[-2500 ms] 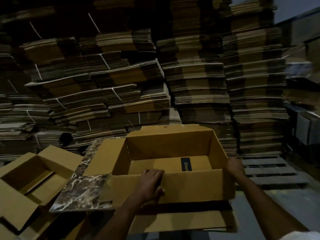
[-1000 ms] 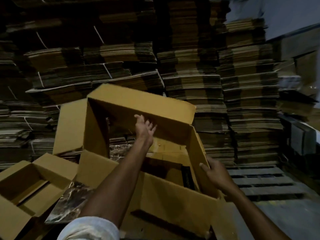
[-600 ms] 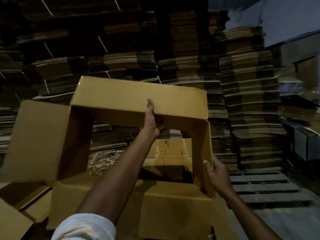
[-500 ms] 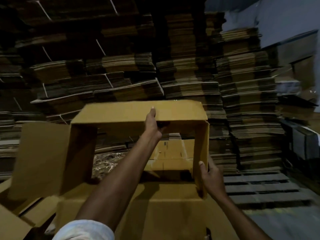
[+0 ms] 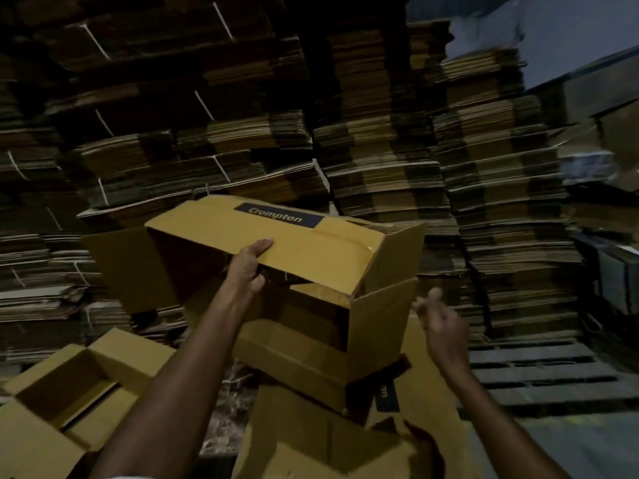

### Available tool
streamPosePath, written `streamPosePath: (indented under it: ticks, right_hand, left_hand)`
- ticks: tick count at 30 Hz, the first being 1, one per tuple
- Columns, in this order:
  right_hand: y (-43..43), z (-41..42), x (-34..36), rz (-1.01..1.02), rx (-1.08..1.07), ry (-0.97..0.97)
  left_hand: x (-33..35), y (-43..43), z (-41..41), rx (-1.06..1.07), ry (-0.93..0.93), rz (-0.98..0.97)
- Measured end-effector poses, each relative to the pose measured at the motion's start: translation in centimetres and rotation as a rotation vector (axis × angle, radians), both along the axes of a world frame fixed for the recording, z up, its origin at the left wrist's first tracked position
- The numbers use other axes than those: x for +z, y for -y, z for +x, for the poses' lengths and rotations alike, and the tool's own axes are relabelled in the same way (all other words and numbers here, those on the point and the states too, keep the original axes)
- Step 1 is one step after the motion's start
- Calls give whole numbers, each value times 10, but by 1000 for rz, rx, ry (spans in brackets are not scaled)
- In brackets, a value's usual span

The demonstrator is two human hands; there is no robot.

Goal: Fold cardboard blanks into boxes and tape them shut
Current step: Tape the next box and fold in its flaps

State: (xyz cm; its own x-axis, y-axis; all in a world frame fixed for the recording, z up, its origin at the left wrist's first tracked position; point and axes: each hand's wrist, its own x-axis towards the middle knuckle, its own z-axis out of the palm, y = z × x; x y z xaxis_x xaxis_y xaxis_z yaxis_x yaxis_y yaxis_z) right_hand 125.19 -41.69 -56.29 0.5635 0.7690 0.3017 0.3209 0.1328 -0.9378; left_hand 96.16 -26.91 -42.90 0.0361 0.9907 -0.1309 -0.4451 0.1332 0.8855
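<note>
Right hand (image 5: 444, 321): just released Crompton box (image 5: 311, 243); my fingers loose, empty.
Left hand (image 5: 247, 269): fingers grip its top edge.
Meaning: likely regrip to fold it shut.

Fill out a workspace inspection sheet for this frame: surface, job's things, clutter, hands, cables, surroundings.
Surface: dark marbled slab, mostly covered by cardboard.
Job's things: brown cardboard box with Crompton label, held tilted, flaps open; no tape seen.
Clutter: second open brown cardboard box at lower left; flat cardboard pieces in front.
Hands: left hand grips the labelled box's panel edge; right hand free beside it, fingers loosely curled.
Cables: nothing seen.
Surroundings: strapped stacks of flat cardboard blanks behind; slatted pallet at right.
</note>
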Motion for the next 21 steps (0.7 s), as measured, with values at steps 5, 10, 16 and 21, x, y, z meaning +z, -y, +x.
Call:
streamPosePath:
  ticks: [5, 10, 16, 21]
  right_hand:
    - [-29, 27, 55, -356, 352, -385]
    - [-27, 15, 74, -450, 835, -979]
    - [-7, 11, 75, -332, 726, -1097]
    - [15, 1, 68, -136, 596, -1127]
  left_hand:
    - [-4, 22, -17, -62, -35, 74]
    - [-18, 36, -21, -174, -67, 101]
    - [-38, 45, -20, -266, -129, 76]
    - [-48, 65, -6, -280, -115, -3]
